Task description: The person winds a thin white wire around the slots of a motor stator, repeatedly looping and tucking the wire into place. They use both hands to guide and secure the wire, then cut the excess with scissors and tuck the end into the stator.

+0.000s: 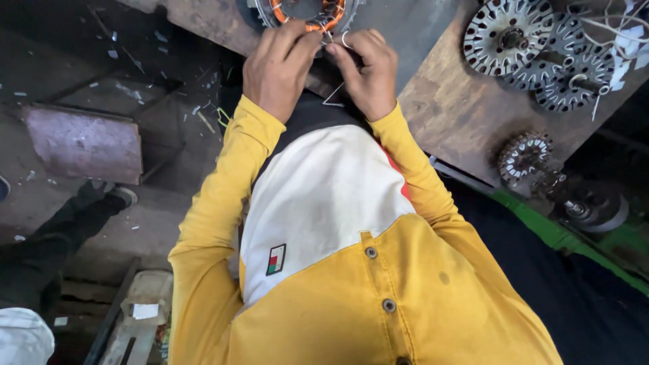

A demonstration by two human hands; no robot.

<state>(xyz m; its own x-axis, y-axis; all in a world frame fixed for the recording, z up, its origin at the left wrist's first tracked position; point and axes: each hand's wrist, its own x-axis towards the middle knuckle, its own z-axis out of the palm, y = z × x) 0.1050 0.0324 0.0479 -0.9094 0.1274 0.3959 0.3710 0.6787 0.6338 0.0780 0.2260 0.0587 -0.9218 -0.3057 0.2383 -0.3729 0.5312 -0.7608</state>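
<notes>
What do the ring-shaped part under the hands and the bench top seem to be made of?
Ring-shaped part: likely a grey metal core wound with copper wire, judging by the orange, shiny coils. Bench top: probably worn wood, brown and matt, with scuffed patches.

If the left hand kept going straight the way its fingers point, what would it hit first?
Most likely the round stator with orange copper windings right at the left hand's fingertips; depth is hard to judge.

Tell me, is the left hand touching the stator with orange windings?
Touching. The head view shows the left hand with fingertips resting on the stator rim.
</notes>
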